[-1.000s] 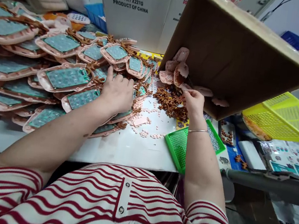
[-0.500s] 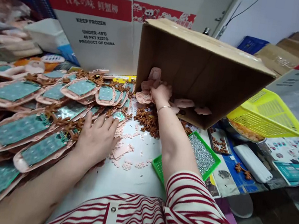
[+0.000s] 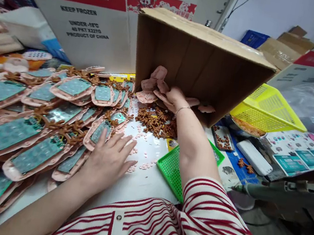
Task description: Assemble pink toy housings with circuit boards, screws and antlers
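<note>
We are holding our right hand (image 3: 175,96) inside the tipped cardboard box (image 3: 203,65), among pink shells (image 3: 159,73).
The shells are lying mostly in the box's lower left part, and the hand's fingertips are hiding among them, leaving us unable to tell whether they are pinching one. We are holding our left hand (image 3: 110,159) palm down with its fingers fanned apart, the index finger overlapping a small pink-rimmed panel (image 3: 98,134); whether they are touching, we cannot tell. Larger panels (image 3: 5,135) are lying heaped to its left. Brown branching pieces (image 3: 154,122) are lying just in front of the box, small pink bits (image 3: 147,166) are dotting the white tabletop (image 3: 146,187), and a green basket (image 3: 170,169) is sitting partly hidden by our right forearm.
</note>
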A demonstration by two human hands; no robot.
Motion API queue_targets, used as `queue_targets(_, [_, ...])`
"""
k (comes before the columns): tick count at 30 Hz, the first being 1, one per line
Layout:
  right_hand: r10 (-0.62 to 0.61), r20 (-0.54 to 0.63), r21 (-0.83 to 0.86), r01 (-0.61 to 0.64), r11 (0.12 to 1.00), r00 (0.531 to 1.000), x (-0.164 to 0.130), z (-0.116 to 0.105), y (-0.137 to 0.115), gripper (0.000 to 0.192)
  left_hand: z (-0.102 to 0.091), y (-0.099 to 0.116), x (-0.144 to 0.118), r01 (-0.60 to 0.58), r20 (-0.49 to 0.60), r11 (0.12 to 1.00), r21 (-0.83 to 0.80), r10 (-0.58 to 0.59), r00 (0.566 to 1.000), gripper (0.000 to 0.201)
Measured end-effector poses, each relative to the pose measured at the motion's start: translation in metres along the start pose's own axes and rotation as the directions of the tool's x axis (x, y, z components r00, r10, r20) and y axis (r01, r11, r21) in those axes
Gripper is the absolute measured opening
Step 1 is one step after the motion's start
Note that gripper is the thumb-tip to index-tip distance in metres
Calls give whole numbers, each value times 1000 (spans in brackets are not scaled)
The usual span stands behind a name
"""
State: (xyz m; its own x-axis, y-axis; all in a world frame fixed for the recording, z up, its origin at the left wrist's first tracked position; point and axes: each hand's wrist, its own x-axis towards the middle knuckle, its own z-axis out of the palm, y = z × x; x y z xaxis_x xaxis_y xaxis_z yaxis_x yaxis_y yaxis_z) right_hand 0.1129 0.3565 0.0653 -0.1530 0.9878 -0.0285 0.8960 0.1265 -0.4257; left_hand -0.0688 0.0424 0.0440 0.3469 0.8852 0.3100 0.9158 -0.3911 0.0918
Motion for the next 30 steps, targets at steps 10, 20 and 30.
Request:
queue_targets(10, [-57, -32, -93, 54, 994, 998, 18, 7, -4, 52, 22, 16, -8, -233, -215, 890, -391, 158, 964, 28])
queue_targets(20, [-79, -238, -254, 17, 967, 968, -27, -15, 13, 45, 15, 11, -12, -281, -310, 841, -462, 144, 940, 24])
queue_targets(30, [-116, -804, 7, 204, 979, 583, -112, -46, 0, 63, 34, 14, -14, -226, -209, 778, -587, 123, 970, 28])
